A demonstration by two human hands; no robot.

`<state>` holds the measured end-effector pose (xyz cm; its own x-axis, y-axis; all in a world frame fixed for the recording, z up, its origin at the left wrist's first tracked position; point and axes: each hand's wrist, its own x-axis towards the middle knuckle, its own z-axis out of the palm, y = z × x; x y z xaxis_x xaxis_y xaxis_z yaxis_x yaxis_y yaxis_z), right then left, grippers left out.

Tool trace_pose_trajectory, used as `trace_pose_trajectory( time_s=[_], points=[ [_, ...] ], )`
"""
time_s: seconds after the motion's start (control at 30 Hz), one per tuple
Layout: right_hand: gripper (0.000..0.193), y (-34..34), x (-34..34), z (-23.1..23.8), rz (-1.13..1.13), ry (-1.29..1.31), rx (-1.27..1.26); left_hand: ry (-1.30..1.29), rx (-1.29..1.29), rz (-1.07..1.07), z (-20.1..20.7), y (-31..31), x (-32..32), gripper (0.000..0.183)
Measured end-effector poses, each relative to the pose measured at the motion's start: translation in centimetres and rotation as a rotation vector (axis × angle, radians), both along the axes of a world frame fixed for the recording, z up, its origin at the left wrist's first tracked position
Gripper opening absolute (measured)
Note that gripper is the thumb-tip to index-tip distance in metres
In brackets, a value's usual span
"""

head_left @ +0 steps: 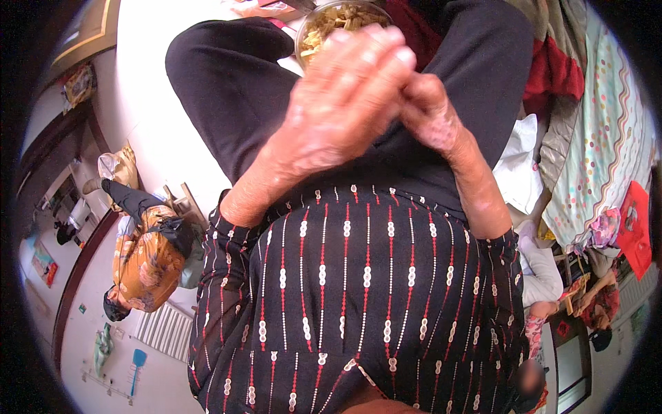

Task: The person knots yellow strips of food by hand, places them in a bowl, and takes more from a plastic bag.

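Where the person's two hands meet, just on the near side of the bowl (299, 45), the left hand (345, 103) lies over the right hand (431, 114), both slightly blurred. The left hand's fingers (369, 48) are close together and overlap the bowl's near edge in the view, though whether they touch it cannot be told. The right hand's fingers are mostly hidden behind the left hand, so it cannot be told whether they are apart or clamped on anything. Below the bowl come the wearer's black blouse (365, 276), striped with red and white beads of pattern, and the dark trousers (234, 90), one knee to either side of the bowl. The bowl itself holds yellowish and brown pieces (334, 21) and stands ahead of the hands, beside a white surface (155, 90) on its left. To the bowl's right are a dark red cloth (555, 72) and, beyond it, a pale dotted sheet (607, 124). Well apart from the bowl, a person in an orange flowered top (148, 259) bends over at the left, near a white radiator (162, 334), and another in a red patterned top (601, 303) is at the far right.
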<state>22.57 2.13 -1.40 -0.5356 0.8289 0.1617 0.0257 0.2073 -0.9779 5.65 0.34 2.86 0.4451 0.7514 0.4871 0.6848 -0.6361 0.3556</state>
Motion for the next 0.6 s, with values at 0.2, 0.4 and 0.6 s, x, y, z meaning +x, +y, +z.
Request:
trace_pose_trajectory(
  time_s=[0.2,0.4,0.6],
  points=[
    [0.019,-1.5,-0.2,-0.6,0.359,-0.089,0.029,0.155,-0.555,-0.1,-1.4,-2.7,-1.4,0.033],
    [0.026,-0.7,-0.3,0.8,0.472,-0.248,-0.084,0.099,-0.805,-0.218,0.5,-3.0,-7.4,0.028],
    [0.02,-0.1,-2.3,2.8,0.37,-0.014,-0.317,-1.036,-1.238,-0.064,3.5,-2.6,-12.0,0.031]
  ],
)
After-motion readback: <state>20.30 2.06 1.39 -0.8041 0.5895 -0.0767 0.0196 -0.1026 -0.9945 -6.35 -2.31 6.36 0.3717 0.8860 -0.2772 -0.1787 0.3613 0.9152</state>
